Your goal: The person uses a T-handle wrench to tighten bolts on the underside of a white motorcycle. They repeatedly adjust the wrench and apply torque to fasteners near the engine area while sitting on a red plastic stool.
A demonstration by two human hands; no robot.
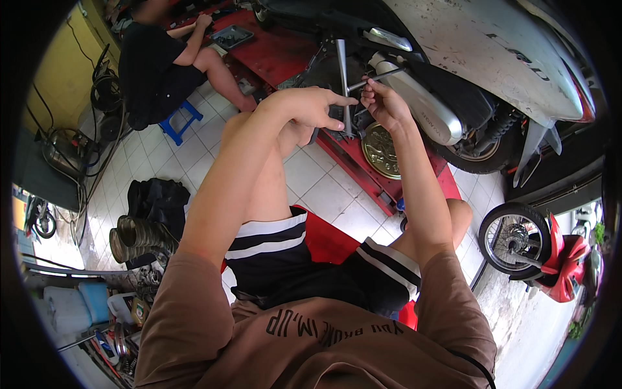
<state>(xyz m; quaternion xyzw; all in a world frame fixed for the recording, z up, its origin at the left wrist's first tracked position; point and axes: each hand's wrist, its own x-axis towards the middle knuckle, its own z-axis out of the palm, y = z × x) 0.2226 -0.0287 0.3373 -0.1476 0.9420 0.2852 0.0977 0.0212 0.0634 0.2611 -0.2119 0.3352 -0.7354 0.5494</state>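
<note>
A silver T-handle wrench [344, 71] stands beside the engine side of a scooter [479, 58], its shaft pointing right toward the silver side cover [424, 110]. The fingers of my right hand [387, 106] are closed round that shaft, close to the crossbar. My left hand [315, 107] is open, index finger and thumb stretched out and apart. Its index fingertip reaches the lower half of the crossbar and seems to touch it. The shaft's far tip lies against the dark machinery, and what it meets there cannot be made out.
A round gold-coloured tray [381, 152] lies on the red lift platform [350, 170] below my hands. Another person [155, 65] sits on a blue stool [181, 122] at the far left, near a parts tray [232, 37]. Black parts [159, 204] lie on the tiles left; a spoked wheel [514, 241] stands right.
</note>
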